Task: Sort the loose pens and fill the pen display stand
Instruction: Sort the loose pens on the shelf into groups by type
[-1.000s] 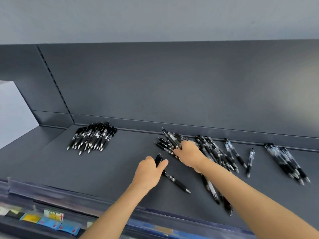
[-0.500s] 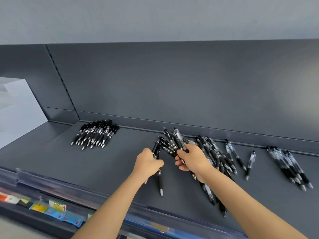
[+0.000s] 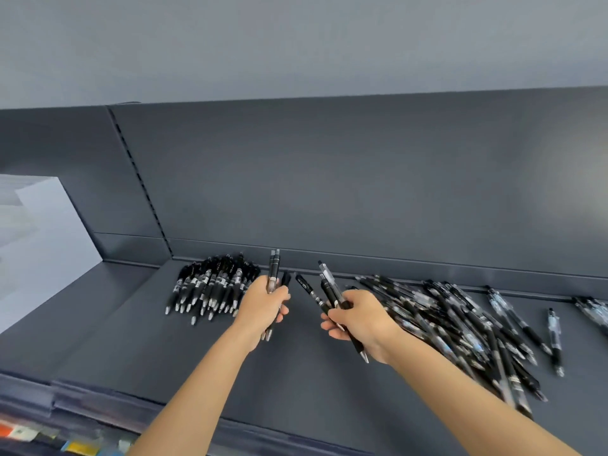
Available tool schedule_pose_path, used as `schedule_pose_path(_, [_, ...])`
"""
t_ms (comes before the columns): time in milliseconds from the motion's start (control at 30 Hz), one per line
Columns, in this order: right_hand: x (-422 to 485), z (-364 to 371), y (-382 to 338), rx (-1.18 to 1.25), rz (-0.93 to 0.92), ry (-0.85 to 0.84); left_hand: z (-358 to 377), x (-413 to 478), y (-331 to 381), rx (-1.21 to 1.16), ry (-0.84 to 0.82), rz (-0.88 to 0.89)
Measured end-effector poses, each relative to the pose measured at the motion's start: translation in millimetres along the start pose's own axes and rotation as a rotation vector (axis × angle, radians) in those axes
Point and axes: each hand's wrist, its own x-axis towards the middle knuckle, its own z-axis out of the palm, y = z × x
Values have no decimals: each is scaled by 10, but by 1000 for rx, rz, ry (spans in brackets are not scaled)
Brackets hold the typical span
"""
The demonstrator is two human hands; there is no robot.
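Pens, loose (image 3: 444, 324): a tangled black heap on the right half of the grey shelf (image 3: 296, 373), partly hidden behind the right forearm. A tidy, aligned batch (image 3: 210, 287) lies at the back left, tips toward the front edge. A small group (image 3: 592, 311) sits at the far right edge, with one single pen (image 3: 555, 337) between it and the heap. No display stand is in view.

Change over the last second: both hands were down at the left fringe of the heap, the left one over a pen lying flat. Both are now lifted clear of the shelf, and each carries pens.

Left hand (image 3: 263, 304): fingers curled round a small upright bundle (image 3: 273, 268), clicker ends up and tips showing below the fist. It now sits just beside the tidy batch.

Right hand (image 3: 358, 317): fingers and thumb closed on a few pens (image 3: 329, 284), fanned and slanting up to the left, with one tip poking out below the wrist. Exact count uncertain in either hand.

Reading: picking has given way to carrying. The left bundle looks bound for the tidy batch, so this is probably one sorting pass about to finish. Most of the heap remains unsorted, and filling the stand has not begun as far as can be seen.

Also present: a white box (image 3: 39, 245) at far left and a strip of coloured labels (image 3: 82, 445) under the shelf lip, blurred.
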Motion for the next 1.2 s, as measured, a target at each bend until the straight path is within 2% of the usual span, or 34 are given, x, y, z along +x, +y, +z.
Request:
schedule_pose_path(133, [253, 507, -131, 5, 1, -13, -593, 319, -23, 11, -21, 2])
schedule_pose_path(333, [634, 1266, -294, 64, 33, -1, -1336, 806, -168, 199, -15, -30])
schedule_pose_path(600, [942, 1927, -546, 82, 27, 71, -1562, 1156, -323, 457, -1, 2])
schedule_pose_path(767, [971, 2056, -576, -165, -29, 84, -1567, 1126, -347, 511, -89, 170])
schedule_pose_path(967, [939, 2031, -510, -462, -117, 139, -1663, 1092, -465, 675, -106, 286])
schedule_pose_path(1200, [927, 2012, -500, -701, -169, 160, -1707, 1075, -551, 642, -122, 317])
